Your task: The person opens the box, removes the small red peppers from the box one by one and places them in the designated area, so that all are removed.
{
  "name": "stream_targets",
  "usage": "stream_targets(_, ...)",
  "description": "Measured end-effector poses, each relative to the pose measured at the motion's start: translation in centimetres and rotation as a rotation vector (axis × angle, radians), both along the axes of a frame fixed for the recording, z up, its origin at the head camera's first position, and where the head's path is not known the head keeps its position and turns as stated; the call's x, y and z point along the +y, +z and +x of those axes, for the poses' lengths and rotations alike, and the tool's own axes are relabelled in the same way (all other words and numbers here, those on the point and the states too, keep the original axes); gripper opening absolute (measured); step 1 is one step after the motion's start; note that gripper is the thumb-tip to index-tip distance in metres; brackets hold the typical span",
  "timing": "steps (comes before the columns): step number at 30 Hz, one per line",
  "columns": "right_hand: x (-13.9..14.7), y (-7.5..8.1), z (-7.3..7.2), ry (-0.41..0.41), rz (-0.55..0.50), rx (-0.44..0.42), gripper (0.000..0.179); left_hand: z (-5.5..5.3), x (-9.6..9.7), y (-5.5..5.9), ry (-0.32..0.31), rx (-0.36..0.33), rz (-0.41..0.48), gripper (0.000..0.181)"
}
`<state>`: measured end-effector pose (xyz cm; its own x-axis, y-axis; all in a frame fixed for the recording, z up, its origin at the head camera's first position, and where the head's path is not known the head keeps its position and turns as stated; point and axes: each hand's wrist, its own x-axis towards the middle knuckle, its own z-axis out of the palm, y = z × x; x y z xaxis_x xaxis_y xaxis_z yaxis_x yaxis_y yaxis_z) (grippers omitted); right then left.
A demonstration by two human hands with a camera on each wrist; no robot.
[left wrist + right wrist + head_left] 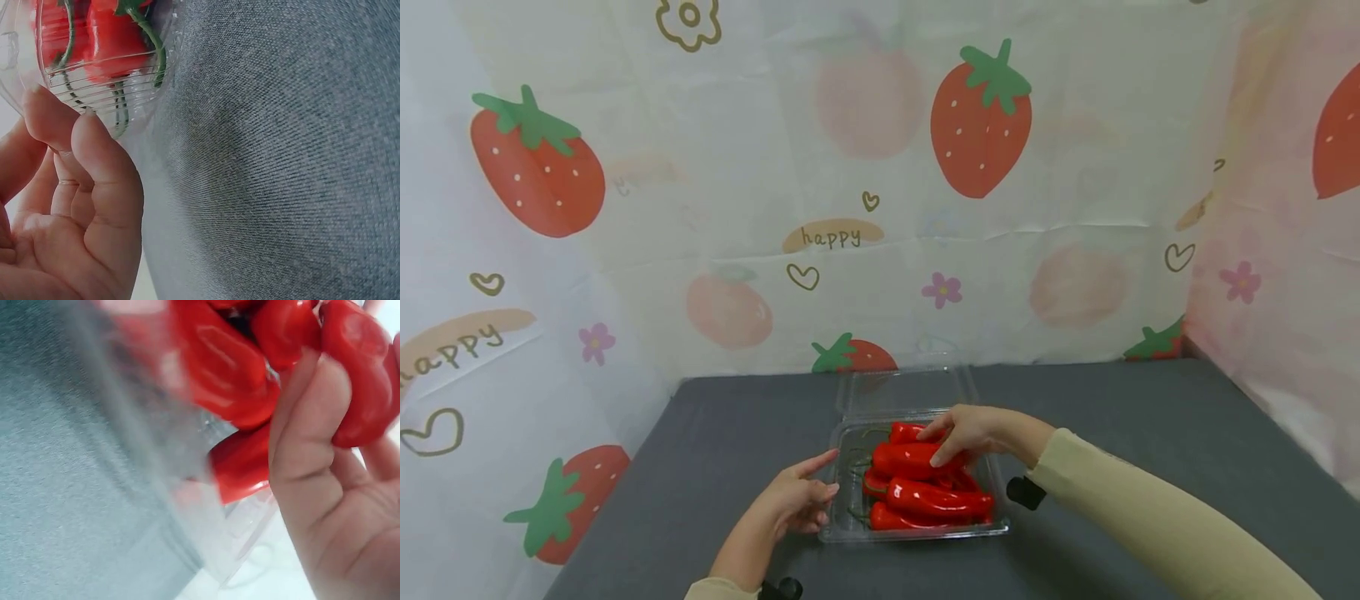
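Note:
Several glossy red peppers (932,500) with green stems lie in a clear plastic clamshell box (917,534). My right hand (973,433) reaches in over the box's far right part. Its thumb and fingers grip one red pepper (365,375), which lies across the upper part of the pile. Beside the box's left wall is my left hand (801,497), holding nothing, its index finger stretched along the rim. The left wrist view shows the loosely bent fingertips right at the ribbed clear wall, close to green stems (153,47).
The box's clear lid (906,392) stands raised at its far side. Under everything is a dark grey tabletop (760,417). A printed cloth (880,183) with strawberries hangs behind the table and along both sides.

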<state>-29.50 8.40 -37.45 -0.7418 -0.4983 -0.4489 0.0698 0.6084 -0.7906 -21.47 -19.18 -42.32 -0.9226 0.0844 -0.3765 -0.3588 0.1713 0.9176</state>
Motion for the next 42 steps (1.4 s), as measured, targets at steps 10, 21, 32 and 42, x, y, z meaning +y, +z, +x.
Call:
stream_targets(10, 1.7, 0.0, 0.6, 0.025, 0.022, 0.026, 0.031, 0.2, -0.1, -0.3, -0.009, 0.004, 0.006, 0.062)
stream_targets(21, 4.2, 0.0, 1.1, -0.043, -0.216, -0.045, 0.05, 0.3, 0.0, -0.4, 0.011, 0.003, 0.004, 0.062)
stream_targets(32, 6.3, -0.2, 1.3, -0.067, -0.421, -0.165, 0.08, 0.2, 0.1, -0.1, 0.009, 0.007, -0.003, 0.061)
stream_targets(42, 7.6, -0.9, 1.2, -0.063, -0.536, -0.176, 0.087, 0.3, 0.2, 0.1, 0.0, 0.002, -0.004, 0.062)
